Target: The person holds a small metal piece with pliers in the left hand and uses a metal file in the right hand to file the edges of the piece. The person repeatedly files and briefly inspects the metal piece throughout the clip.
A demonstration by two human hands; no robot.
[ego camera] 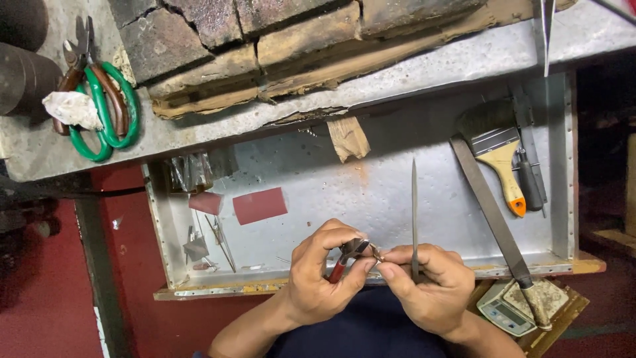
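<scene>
Over the metal tray, left hand gripping red-handled pliers, right hand pinching a thin file (upright).

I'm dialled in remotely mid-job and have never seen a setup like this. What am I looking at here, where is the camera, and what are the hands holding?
There is one picture, taken by a camera on the person's head, looking down at their bare hands over an open metal drawer under a workbench.

The left hand grips small red-handled pliers. The right hand holds a slim needle file upright and pinches a tiny metal piece at the plier tips; it is too small to identify.

In the drawer lie a paintbrush, a large flat file and red sandpaper pieces. On the bench top are green-handled shears. A small digital scale sits lower right.
</scene>
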